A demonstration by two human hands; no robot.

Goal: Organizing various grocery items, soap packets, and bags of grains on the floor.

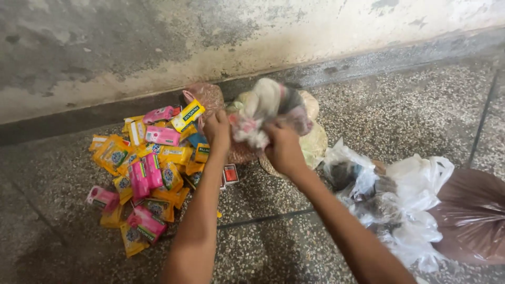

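Your 2 hands grip a blurred, crumpled bag (265,111) above the floor (405,105), close to the wall (158,42). Your left hand (218,131) clenches its left edge; your right hand (284,150) is closed on its lower right side. Left of your arms lies a pile of yellow and pink packets (147,168). Clear plastic bags (400,200) lie right of your right forearm.

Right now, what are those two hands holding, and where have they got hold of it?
Both hands, left and right, grip a blurred, crumpled plastic bag by its lower edge; its contents cannot be told.
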